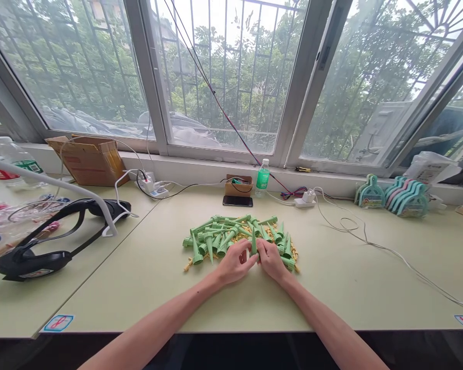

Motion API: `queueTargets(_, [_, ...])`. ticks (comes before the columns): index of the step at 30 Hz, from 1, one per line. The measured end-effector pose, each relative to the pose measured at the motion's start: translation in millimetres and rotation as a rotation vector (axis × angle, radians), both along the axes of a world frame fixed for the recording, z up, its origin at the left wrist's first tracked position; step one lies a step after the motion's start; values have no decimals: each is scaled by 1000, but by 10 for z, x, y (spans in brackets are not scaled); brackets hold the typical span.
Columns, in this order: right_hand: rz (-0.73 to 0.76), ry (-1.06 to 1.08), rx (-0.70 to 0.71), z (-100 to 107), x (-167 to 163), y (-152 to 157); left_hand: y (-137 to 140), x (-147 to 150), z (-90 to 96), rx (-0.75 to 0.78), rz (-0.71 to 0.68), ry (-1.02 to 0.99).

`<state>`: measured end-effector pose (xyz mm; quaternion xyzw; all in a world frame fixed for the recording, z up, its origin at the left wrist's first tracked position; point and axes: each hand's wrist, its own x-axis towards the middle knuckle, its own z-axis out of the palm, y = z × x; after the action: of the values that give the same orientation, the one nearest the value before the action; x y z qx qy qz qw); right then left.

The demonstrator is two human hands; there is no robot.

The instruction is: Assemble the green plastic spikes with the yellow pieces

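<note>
A green plastic plant-watering spike (253, 241) stands point-up between my two hands, in front of a heap. My left hand (236, 261) curls round it from the left, thumb and fingers closed on its lower part. From the right, my right hand (270, 258) pinches near its base, the fingertips partly hidden. Just beyond the hands lies the heap of similar green spikes (208, 239), pointing in many directions. Small yellow pieces (295, 253) are mixed among and under them, too small to make out well.
Behind the heap are a phone (237, 201), a small cardboard box (239, 186) and a green-labelled bottle (263, 177). A black headset-like strap device (50, 252) lies left. A power strip (305, 201) with a trailing white cable (393, 252) and pastel hangers (407, 198) are at right.
</note>
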<state>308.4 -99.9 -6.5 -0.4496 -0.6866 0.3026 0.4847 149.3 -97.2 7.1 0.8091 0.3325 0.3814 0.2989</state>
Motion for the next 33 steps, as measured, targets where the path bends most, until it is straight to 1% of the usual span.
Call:
queueTargets(9, [10,-33,-21,24,5,-14,10,9,-8,8,0,-22])
queueTargets(18, [12,-57,6,-8,4,-12,16,3,-2,-2,-31,-31])
queueTargets(26, [10,-85,-3,-40,9,11,17,13,-19,79,-21,-39])
queueTargets(33, [-2,-97,14,-13,-9,-5,8,22,-23,86,-8,-47])
